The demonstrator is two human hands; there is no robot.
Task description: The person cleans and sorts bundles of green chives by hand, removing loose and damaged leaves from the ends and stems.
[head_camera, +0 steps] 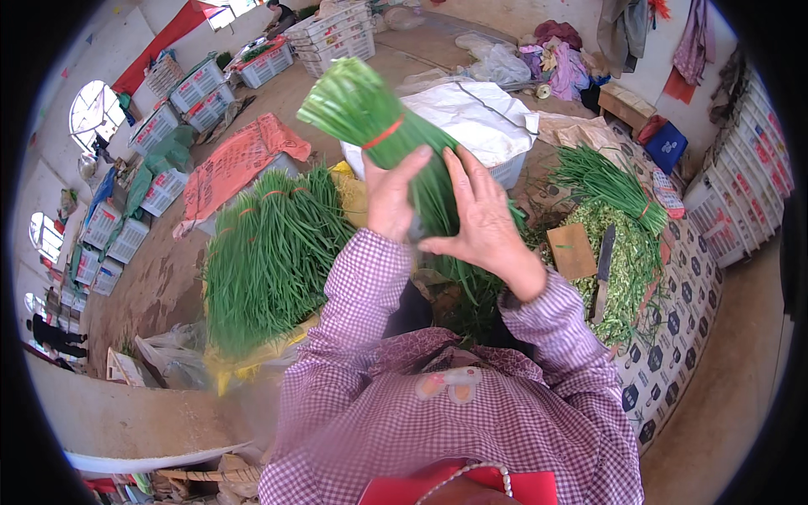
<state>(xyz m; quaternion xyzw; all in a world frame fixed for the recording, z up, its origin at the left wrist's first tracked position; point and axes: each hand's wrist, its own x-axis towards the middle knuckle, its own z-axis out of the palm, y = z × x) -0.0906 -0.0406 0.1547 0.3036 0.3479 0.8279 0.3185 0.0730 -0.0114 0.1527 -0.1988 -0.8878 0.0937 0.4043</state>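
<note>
A thick bundle of green garlic chives (424,139) with an orange-red band (383,132) is raised in front of me, its pale cut ends up and to the left. My left hand (392,192) grips it just below the band. Lower down, my right hand (485,218) clasps the leaves, with fingers on top and thumb at the near side. To my left, several banded chive bundles (271,252) stand packed on yellow sheeting (268,356). On my right, a knife (603,271) and a wooden block (571,251) lie on a heap of chopped trimmings (625,265).
Another banded chive bundle (603,180) lies beyond the trimmings. White plastic crates stand stacked at right (735,183) and far back (334,38). A white sack (467,117) covers a crate ahead; an orange sack (246,164) lies ahead left. Another person (57,334) is far left.
</note>
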